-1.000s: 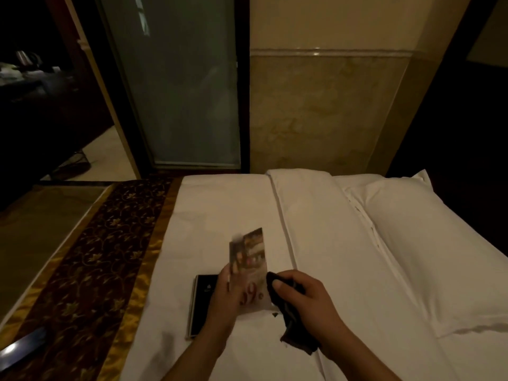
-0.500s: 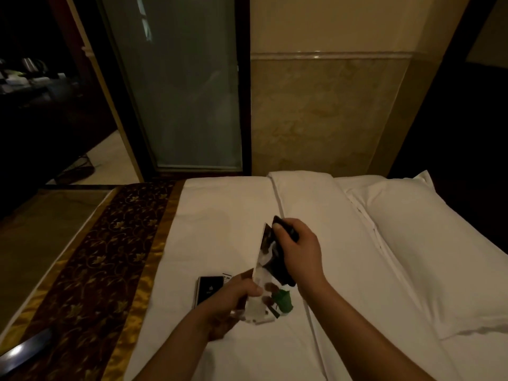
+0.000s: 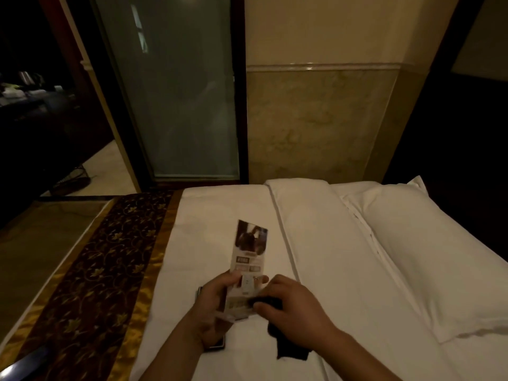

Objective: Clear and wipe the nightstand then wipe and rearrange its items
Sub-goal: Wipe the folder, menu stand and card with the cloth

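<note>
Left hand: grips leaflet by its lower end.
Right hand: clutches dark cloth, seemingly against leaflet.
Change: cloth has dropped from leaflet's top.

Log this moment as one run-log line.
left hand: holds printed leaflet | right hand: dark cloth pressed to leaflet's lower end | black booklet: lying on white bed under left hand

The bed is white. Its runner is dark brown with gold leaves. The cloth is black.
</note>
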